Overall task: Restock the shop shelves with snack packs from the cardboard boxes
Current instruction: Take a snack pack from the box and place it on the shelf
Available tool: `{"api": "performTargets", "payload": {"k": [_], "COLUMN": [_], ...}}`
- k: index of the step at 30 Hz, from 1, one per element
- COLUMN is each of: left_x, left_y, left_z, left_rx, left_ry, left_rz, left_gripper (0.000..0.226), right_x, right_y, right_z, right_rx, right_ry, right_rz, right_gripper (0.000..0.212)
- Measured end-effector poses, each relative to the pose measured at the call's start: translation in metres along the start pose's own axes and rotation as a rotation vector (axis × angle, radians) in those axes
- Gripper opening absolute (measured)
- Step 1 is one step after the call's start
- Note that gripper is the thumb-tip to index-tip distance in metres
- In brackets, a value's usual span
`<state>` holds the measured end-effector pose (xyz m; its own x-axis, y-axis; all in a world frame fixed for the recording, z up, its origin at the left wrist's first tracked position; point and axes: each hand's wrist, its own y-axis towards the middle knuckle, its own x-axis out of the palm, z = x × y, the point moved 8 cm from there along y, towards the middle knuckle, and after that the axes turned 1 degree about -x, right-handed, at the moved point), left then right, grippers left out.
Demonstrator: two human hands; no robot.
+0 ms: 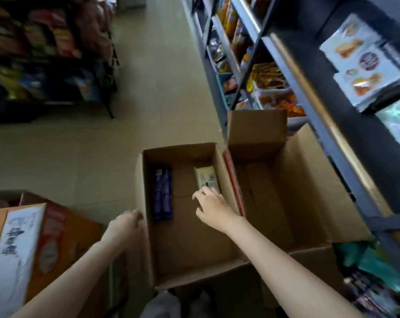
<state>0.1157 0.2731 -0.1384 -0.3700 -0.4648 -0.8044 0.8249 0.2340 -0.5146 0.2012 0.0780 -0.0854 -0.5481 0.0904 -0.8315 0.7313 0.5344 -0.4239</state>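
Note:
An open cardboard box (148,249) stands on the floor in front of me. Inside lie purple snack packs (162,193) by its left wall and a pale yellow pack (205,177) at the far right. My right hand (211,206) reaches into the box, fingers spread, fingertips just at the near end of the yellow pack; it holds nothing. My left hand (125,223) rests against the box's left wall, fingers loosely bent. A second open box (297,184) stands to the right, its inside showing only cardboard.
Dark metal shelves (309,95) with snack packs run along the right. A rack of chip bags (45,53) stands at the far left across the tiled aisle. An orange and white printed carton (29,244) sits at my left. Green bags (373,262) lie at lower right.

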Motion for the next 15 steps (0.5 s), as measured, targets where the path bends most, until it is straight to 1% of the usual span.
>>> {"api": "performTargets", "payload": {"k": [2, 3, 6, 9, 11, 13, 15], "left_x": [-0.012, -0.016, -0.013, -0.005, 0.001, 0.008, 0.013], "left_y": [0.009, 0.019, 0.053, 0.082, 0.099, 0.111, 0.117], "left_z": [0.002, 0.0, -0.011, -0.016, -0.021, -0.022, -0.023], "left_rx": [-0.012, -0.014, 0.007, 0.05, 0.07, 0.126, 0.168], "left_ry": [-0.173, -0.219, -0.262, -0.291, -0.3, -0.278, -0.305], "left_rz": [0.023, 0.064, 0.13, 0.211, 0.261, 0.296, 0.338], "left_gripper": [0.023, 0.023, 0.024, 0.022, 0.022, 0.023, 0.023], "right_x": [0.037, 0.057, 0.11, 0.16, 0.187, 0.209, 0.224], "right_y": [0.03, 0.046, 0.092, 0.136, 0.168, 0.2, 0.224], "right_z": [0.003, 0.009, 0.03, 0.039, 0.039, 0.035, 0.03], "right_rx": [0.084, 0.136, 0.304, 0.402, 0.432, 0.414, 0.369], "right_ry": [0.081, 0.12, 0.235, 0.371, 0.456, 0.496, 0.392], "right_rz": [-0.103, -0.147, -0.209, -0.245, -0.2, -0.118, -0.051], "right_gripper": [0.036, 0.039, 0.052, 0.072, 0.081, 0.087, 0.098]}}
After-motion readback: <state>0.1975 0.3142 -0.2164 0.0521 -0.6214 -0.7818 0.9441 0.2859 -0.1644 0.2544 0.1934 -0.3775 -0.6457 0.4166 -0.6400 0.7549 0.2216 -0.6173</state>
